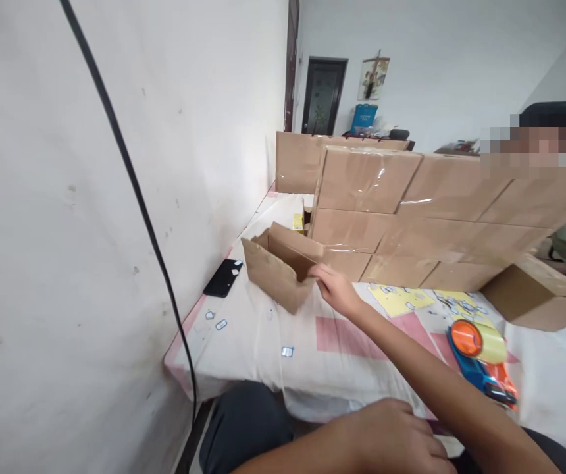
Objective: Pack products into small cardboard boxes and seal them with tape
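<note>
A small open cardboard box [276, 273] sits tilted on the cloth-covered bed or table, its top flaps up. My right hand [333, 286] reaches across and pinches the near right edge of this box between thumb and fingers. Low in the view, my left hand [391, 438] hovers above my lap, back upward. Its fingers are loosely bent and a little apart, and nothing shows in them; the palm is hidden. On the right lies a blue and orange tape dispenser [483, 368] with a roll of clear yellowish tape.
Behind the box stands a wall of stacked, taped cartons [401, 217]. An open carton [544, 296] lies at the right. A black phone [224, 278] rests by the white wall, where a black cable [135, 184] hangs. Another person [542, 141] is behind the cartons.
</note>
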Demonstrator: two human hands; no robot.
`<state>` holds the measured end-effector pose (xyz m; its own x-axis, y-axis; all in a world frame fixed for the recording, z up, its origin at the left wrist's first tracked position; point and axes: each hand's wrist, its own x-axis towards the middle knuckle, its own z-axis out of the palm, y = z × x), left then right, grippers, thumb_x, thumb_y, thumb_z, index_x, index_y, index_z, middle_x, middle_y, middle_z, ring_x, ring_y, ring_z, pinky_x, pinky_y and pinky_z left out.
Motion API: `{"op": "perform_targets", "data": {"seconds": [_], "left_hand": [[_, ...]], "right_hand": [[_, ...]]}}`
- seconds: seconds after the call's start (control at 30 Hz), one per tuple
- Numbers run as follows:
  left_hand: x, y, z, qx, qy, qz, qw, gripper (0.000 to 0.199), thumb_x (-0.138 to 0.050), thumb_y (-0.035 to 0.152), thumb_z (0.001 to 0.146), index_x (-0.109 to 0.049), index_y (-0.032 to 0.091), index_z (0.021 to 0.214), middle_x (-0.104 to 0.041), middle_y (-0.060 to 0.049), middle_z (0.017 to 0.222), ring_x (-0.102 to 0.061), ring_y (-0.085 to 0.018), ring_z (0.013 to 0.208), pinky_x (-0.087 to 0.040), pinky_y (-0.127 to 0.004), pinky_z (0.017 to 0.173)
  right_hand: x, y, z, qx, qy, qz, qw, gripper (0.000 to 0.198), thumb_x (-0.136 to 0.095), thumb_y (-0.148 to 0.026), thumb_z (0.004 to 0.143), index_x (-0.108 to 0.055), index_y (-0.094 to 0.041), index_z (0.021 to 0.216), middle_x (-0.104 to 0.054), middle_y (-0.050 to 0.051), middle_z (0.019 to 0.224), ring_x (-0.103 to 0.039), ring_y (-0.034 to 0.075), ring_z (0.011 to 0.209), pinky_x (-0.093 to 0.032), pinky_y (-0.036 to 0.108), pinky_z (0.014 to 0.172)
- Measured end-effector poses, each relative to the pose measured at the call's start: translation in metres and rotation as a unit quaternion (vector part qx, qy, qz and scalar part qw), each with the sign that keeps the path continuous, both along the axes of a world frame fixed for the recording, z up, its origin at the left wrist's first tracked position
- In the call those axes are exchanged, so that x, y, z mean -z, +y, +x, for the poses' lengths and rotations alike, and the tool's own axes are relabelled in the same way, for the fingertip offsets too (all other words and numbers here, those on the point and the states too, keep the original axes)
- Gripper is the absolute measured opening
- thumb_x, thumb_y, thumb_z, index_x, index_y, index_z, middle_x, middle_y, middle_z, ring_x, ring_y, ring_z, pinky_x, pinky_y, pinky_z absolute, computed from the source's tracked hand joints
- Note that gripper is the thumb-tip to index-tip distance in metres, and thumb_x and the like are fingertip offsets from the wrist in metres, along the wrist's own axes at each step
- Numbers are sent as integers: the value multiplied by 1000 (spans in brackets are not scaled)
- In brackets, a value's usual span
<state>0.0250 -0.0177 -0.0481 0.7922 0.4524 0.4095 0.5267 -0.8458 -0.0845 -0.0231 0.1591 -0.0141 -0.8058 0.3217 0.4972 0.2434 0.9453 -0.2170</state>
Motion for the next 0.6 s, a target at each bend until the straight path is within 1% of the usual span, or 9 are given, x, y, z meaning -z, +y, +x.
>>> {"op": "perform_targets", "data": {"seconds": [0.1, 0.17, 0.23, 0.33, 0.37, 0.4, 0.47, 0.5, 0.6], "left_hand": [[-24, -14, -26, -1, -150, 91, 985, 32, -52, 41, 100, -69, 26, 78, -75, 8, 76, -66, -7, 70, -48, -25, 60], [-43, -25, -54, -55, -282, 178, 941, 26, -52, 37, 100, -69, 23, 86, -73, 3, 74, -64, -11, 67, -46, -30, 63], [-59, -21, -89, -134, -423, 243, 862, 23, -48, 29, 100, -65, 23, 85, -69, 0, 71, -62, -16, 68, -46, -34, 65], [-72, 24, -151, -272, -611, 288, 685, 25, -39, 21, 100, -63, 22, 92, -60, 0, 75, -56, -15, 67, -48, -31, 67], [-73, 48, -173, -312, -619, 256, 674, 27, -36, 21, 100, -62, 21, 108, -62, -2, 83, -55, -14, 66, -50, -30, 67], [-73, 74, -194, -366, -591, 212, 687, 33, -32, 21, 100, -56, 20, 122, -64, -5, 96, -56, -13, 68, -51, -29, 67], [-71, 126, -227, -537, -419, 100, 725, 46, -33, 16, 94, -43, 16, 139, -58, -14, 125, -61, -15, 88, -53, -27, 74], [-71, 149, -238, -561, -377, 62, 735, 53, -40, 14, 89, -40, 11, 141, -53, -19, 132, -62, -17, 93, -54, -29, 75], [-73, 202, -247, -571, -281, -14, 771, 74, -53, 10, 71, -37, 3, 142, -48, -27, 136, -65, -19, 79, -55, -37, 76]], "right_hand": [[24, -3, 89, 16, 121, -29, 992, 42, -44, -1, 80, -55, -24, 113, -68, 6, 111, -66, 20, 99, -52, 33, 83], [30, 4, 134, 58, 181, -37, 981, 44, -47, -1, 73, -54, -24, 110, -66, 6, 106, -66, 22, 97, -53, 35, 83], [27, 16, 165, 82, 220, -33, 971, 44, -50, -3, 70, -54, -24, 109, -66, 6, 105, -65, 23, 97, -53, 36, 84], [25, 37, 185, 77, 257, -36, 963, 46, -54, -4, 69, -55, -24, 111, -66, 6, 105, -65, 23, 96, -53, 36, 82], [26, 43, 188, 71, 269, -45, 960, 47, -54, -5, 69, -55, -24, 112, -66, 6, 104, -65, 22, 95, -53, 35, 82], [29, 48, 190, 67, 282, -59, 955, 49, -55, -4, 69, -54, -24, 114, -65, 6, 104, -65, 22, 95, -53, 35, 81], [36, 56, 192, 61, 308, -94, 945, 51, -53, -4, 69, -52, -24, 116, -64, 6, 105, -65, 21, 96, -53, 35, 83], [40, 57, 193, 57, 315, -111, 941, 51, -52, -3, 69, -51, -24, 116, -63, 6, 105, -64, 21, 96, -53, 35, 84], [42, 55, 197, 54, 293, -156, 942, 54, -50, 0, 66, -51, -23, 115, -64, 6, 105, -63, 20, 98, -52, 35, 87]]}}
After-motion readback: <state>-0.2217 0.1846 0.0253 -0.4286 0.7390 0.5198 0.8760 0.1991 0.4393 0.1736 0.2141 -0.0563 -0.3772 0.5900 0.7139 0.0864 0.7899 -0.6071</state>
